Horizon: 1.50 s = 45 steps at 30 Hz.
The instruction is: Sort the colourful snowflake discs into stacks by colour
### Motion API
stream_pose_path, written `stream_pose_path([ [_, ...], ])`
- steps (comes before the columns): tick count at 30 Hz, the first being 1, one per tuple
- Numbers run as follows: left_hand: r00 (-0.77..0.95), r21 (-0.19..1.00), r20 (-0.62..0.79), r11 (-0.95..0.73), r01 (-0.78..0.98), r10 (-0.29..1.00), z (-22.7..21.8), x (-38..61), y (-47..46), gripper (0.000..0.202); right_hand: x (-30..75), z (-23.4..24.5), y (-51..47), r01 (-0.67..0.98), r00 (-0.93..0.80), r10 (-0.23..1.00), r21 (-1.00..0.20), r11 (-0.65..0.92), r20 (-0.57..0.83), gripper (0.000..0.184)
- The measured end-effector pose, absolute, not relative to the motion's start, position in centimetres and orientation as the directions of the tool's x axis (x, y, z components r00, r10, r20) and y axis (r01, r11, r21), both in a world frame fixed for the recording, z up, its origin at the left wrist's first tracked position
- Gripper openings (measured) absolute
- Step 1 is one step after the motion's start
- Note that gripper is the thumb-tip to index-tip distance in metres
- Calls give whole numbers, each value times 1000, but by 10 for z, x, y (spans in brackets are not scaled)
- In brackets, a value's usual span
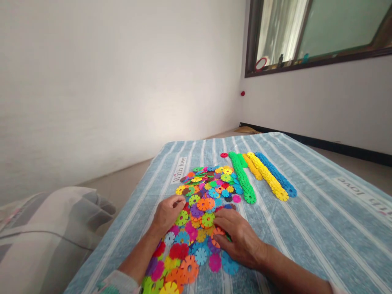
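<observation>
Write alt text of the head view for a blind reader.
A person's left hand and right hand are at a heap of multicolored notched discs on a blue, white-striped cloth. To the heap's right, single-color discs overlap in a green row, orange row, yellow row and blue row.

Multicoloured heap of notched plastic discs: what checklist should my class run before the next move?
1. Left hand and right hand at the multicoloured plastic disc heap: ok, on opposite sides.
2. Heap sorted by colour: not ok, colours mixed.
3. Left hand's grip on a disc: cannot tell from this view.
4. Long yellow plastic disc row and long blue disc row apart from both hands: ok.
5. Round red plastic disc apart from the heap: ok.
</observation>
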<state>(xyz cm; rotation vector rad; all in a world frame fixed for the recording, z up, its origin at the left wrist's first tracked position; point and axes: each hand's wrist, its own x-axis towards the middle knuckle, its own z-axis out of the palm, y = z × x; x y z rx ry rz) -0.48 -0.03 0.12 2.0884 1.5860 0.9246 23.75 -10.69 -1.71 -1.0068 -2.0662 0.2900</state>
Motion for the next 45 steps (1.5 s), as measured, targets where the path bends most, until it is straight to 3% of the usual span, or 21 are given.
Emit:
stream_pose_path([
  [11,162,641,302,-326,695,939,7,6,-8,22,237,-10,-106,515,-404,691,-475,713,600,7],
  [21,151,647,284,-305,699,947,10,14,-10,23,231,-7,-109,419,-493,630,-471,776,600,16],
  [29,122,641,264,-269,719,957,12,16,-15,24,249,-16,-98,608,-259,759,-510,609,598,30],
  [35,58,658,305,-255,709,950,11,10,-18,24,253,-26,-91,600,-189,823,-600,529,536,26],
  [40,-25,743,284,-203,638,959,14,8,-22,23,251,-27,-89,614,-204,821,-583,532,533,26],
  [45,-186,930,120,-44,365,975,22,17,-27,28,250,-28,-90,613,-236,808,-562,555,540,26],
])
